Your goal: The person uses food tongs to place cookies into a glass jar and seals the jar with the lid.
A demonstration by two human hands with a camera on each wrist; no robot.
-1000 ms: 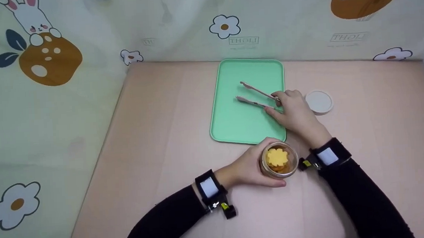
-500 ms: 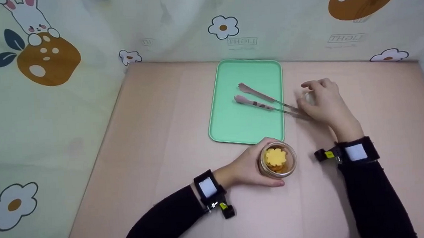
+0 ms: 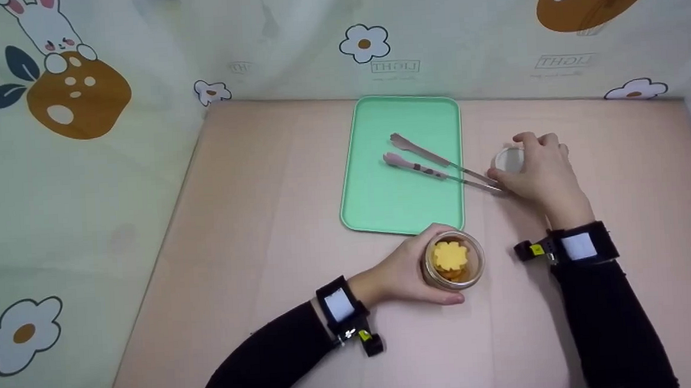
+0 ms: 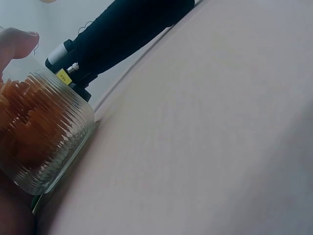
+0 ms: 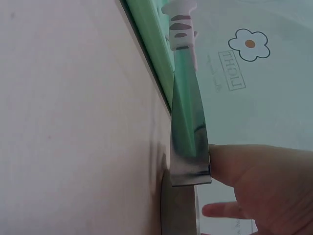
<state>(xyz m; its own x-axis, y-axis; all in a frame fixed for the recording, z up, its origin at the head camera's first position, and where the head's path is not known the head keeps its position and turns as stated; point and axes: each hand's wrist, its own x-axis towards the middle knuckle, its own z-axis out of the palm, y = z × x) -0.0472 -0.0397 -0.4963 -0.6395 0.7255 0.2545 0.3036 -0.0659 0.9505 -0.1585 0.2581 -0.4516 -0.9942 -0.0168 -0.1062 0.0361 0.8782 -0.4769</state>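
My left hand grips a ribbed glass jar, fingers and thumb around its side. Inside lie orange-brown pieces, topped by a yellow flower-shaped piece. My right hand reaches over a round, pale lid with thumb and fingers spread; the palm hides part of the lid. Pinkish, spotted tongs lie with their tips over the green tray and their metal bend beside the lid. In the right wrist view, my thumb appears right at the edge of the tongs' metal bend.
The green tray lies near the back edge of the pinkish table. A printed curtain hangs behind the table and along its left side. The jar stands just in front of the tray.
My right hand drew the tongs rightward across the tray, let go of them and moved over to the lid. My left hand and the jar stayed in place.
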